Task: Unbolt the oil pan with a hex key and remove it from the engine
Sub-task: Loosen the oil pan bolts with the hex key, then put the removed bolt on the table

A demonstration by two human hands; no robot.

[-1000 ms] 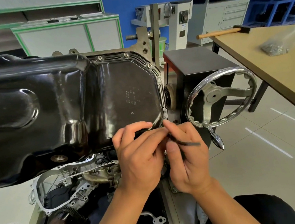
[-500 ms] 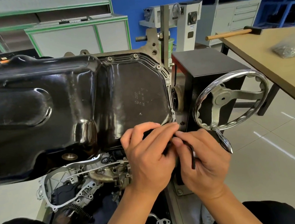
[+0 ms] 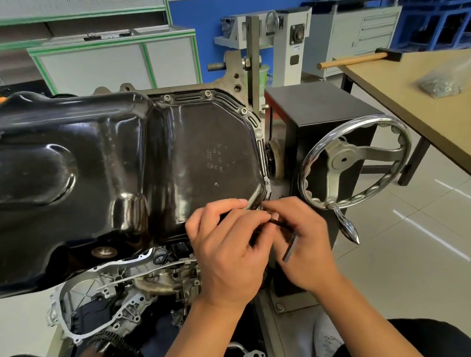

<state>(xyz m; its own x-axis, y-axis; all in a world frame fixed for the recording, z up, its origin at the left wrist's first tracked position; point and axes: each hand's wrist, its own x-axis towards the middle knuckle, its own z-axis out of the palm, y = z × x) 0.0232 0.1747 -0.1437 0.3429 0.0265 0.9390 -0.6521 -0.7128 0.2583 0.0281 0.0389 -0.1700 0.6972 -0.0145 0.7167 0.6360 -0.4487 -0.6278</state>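
A glossy black pressed-steel oil pan (image 3: 110,169) sits on the upturned engine and fills the left and middle of the view. Silver bolts (image 3: 207,94) are seated in its far flange. Both hands work at the pan's near right corner, close together. The left hand (image 3: 231,255) is curled, with its fingertips (image 3: 264,219) pinching the upper end of a thin black L-shaped hex key (image 3: 290,244). The right hand (image 3: 310,252) is also curled round the key, whose long arm slants down across its fingers (the tip at the flange is hidden behind the fingers, so I cannot tell whether it sits in a bolt). Just right of the hands is the stand's polished silver metal handwheel (image 3: 343,160). Below the pan, the engine's bare aluminium casting (image 3: 117,282) shows. To the far right, a tan wooden table (image 3: 443,131) carries a wooden-handled hammer (image 3: 361,59) and a clear plastic bag of small parts (image 3: 440,84).
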